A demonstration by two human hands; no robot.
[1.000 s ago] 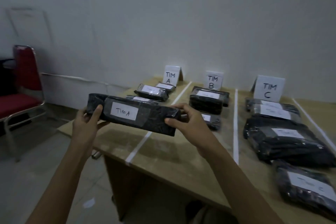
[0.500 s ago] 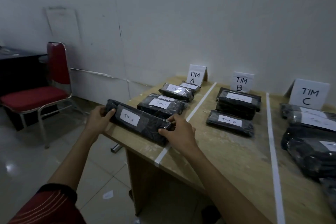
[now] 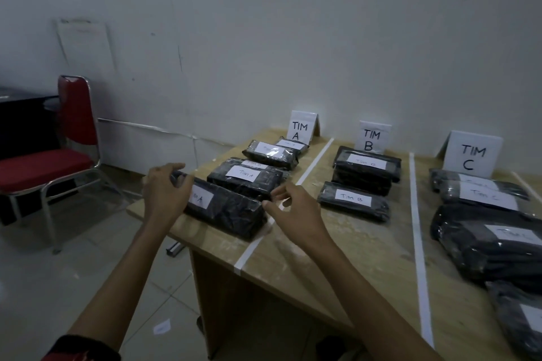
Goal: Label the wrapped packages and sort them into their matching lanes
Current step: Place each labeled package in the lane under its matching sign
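Wooden table against a bare grey wall, taped into lanes.
I see the long black package labelled TIM A lying flat near the table's front left corner, just left of the first white tape line. The left hand curls its fingers over the package's left end. The right hand hangs loosely curled just beside the right end, gripping nothing.

Two arms are shown, left bare from the left hand and the right hand back along the forearms. At the lower left corner the left arm is covered by a dark fabric sleeve, marked with thin red stripes and finished with a black hem. The right arm is shown bare as far as the bottom edge.
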